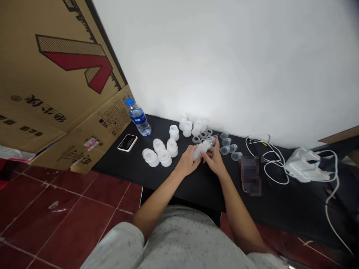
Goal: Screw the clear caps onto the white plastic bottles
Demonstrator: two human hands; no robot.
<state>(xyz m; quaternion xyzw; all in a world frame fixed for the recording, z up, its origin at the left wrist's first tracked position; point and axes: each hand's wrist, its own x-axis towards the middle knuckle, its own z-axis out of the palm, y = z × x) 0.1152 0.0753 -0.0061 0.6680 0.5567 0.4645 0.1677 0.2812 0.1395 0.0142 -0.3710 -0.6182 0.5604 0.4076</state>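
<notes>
White, milky plastic was seen in the small bottle (199,150), which was held tilted over the table (123,163), near the grey rings (203,134). Its body was wrapped by the left hand (186,161), while its clear top (209,140) was held by the fingers of the right hand (215,160). A light, slightly slippery feel was to be expected; the walls were judged fairly stiff, the clear top thinner and more easily dented. A firm hold was best taken around the body, the top pinched gently.
</notes>
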